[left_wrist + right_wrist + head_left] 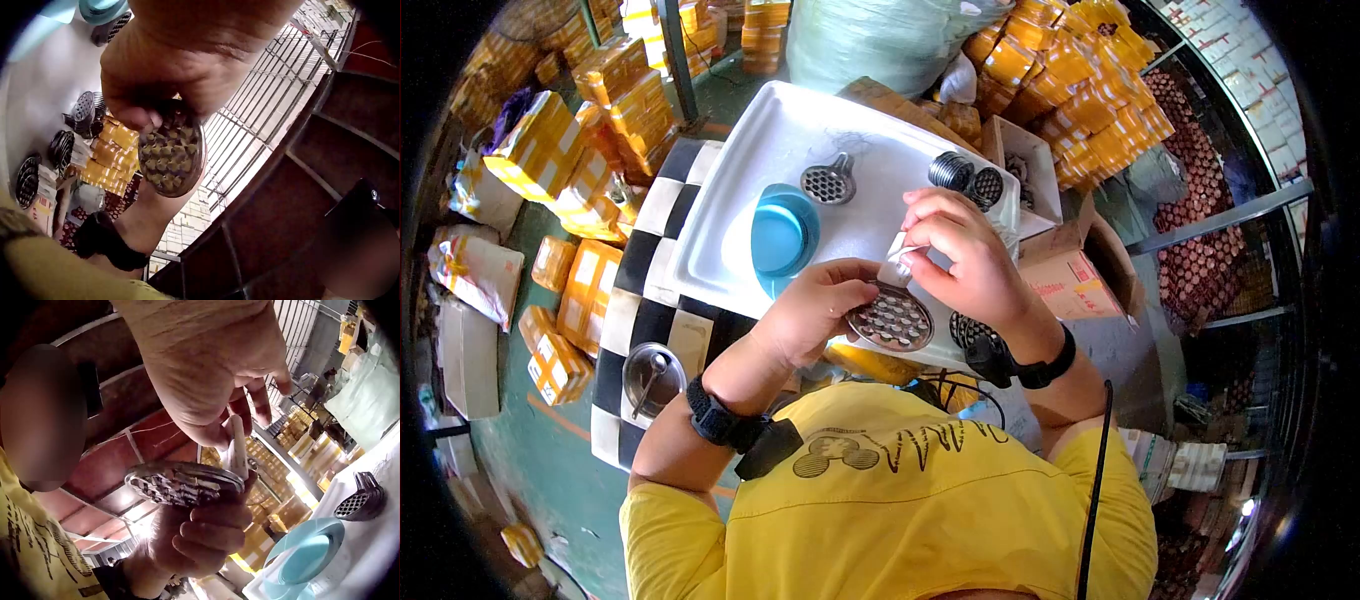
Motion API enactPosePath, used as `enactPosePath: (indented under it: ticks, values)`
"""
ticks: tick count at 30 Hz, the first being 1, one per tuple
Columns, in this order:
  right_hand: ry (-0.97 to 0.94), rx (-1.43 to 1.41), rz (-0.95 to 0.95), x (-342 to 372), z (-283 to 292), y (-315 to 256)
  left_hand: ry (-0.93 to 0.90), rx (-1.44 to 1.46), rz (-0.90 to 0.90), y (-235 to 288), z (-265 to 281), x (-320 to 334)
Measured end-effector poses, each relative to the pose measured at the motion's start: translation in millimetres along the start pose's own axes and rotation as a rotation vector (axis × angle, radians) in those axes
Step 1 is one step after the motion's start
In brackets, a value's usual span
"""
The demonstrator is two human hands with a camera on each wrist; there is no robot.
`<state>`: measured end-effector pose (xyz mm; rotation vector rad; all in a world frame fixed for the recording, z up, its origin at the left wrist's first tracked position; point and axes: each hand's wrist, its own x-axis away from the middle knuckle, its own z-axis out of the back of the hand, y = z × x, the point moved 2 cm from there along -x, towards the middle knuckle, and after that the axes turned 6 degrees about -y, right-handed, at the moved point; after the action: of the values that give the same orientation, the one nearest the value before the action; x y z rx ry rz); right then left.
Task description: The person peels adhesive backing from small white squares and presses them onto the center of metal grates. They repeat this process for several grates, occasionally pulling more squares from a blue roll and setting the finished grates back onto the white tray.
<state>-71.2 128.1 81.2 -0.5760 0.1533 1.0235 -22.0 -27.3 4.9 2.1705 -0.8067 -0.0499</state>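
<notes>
My left hand (820,305) grips a round metal disc (890,318) by its edge, the thumb lying on top. Rows of raised, toothed bumps cover the disc's face, seen close up in the left wrist view. Above its far edge, my right hand (965,250) pinches a small white strip (236,447) between thumb and fingers. In the right wrist view the strip stands up right at the disc's rim, and the other fingers spread loosely away. A similar perforated metal piece with a short neck (830,180) lies on the white tray (720,200) beyond the hands.
A light blue hollow round thing (785,235) stands on the tray, left of the hands. Stacked dark perforated pieces (952,172) sit at the tray's right. A metal bowl (654,378) rests on the checkered cloth (622,365). An open carton (1080,275) stands at right.
</notes>
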Motion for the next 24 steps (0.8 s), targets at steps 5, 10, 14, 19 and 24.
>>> enactPosePath:
  ticks: [5,10,14,19,24]
  values:
    - [0.002,-0.072,0.013,2.9,0.6,0.0,0.012,0.035,-0.003,3.5,-9.7,5.0]
    - [0.011,-0.071,0.013,4.0,2.0,-0.5,0.008,-0.007,-0.009,3.0,-8.7,6.1]
    - [0.019,0.031,0.047,2.3,3.2,-4.7,-0.013,0.005,0.008,3.3,-8.7,5.8]
    - [-0.011,0.071,0.044,-0.6,7.7,-11.7,-0.025,-0.004,0.01,1.0,-6.2,3.7]
    - [-0.002,0.1,0.032,0.1,7.3,-11.8,-0.031,-0.011,0.005,3.0,-8.2,3.6]
